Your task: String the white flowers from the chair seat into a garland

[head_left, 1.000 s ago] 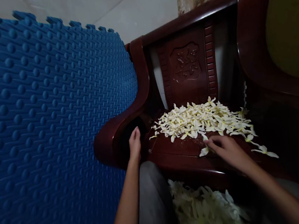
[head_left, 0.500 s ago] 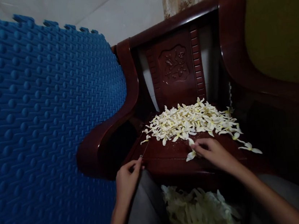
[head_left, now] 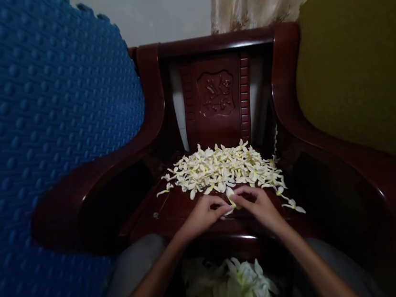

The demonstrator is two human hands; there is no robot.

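Observation:
Over the front of the wooden chair seat (head_left: 177, 218), my two hands meet at one white flower (head_left: 229, 193). My right hand (head_left: 260, 204) pinches the flower between thumb and fingers, its pale petals poking up and down past the fingertips. My left hand (head_left: 204, 213) is closed in a pinch against the flower's left side; its fingertips touch the petals. Just behind the hands lies a heap of white flowers (head_left: 218, 165) with yellowish centres. One stray flower (head_left: 294, 205) rests at the seat's right front.
Below the seat edge, between my knees, is a dim mass of white flowers (head_left: 250, 281). A small shiny thing (head_left: 155, 215) lies on the seat at left. Curved armrests (head_left: 90, 181) flank me, with a blue foam mat (head_left: 33, 101) left and an olive panel (head_left: 361, 66) right.
My left hand has left the seat's left front and come across to the flower in my right hand. The view has turned, so the chair now appears more level.

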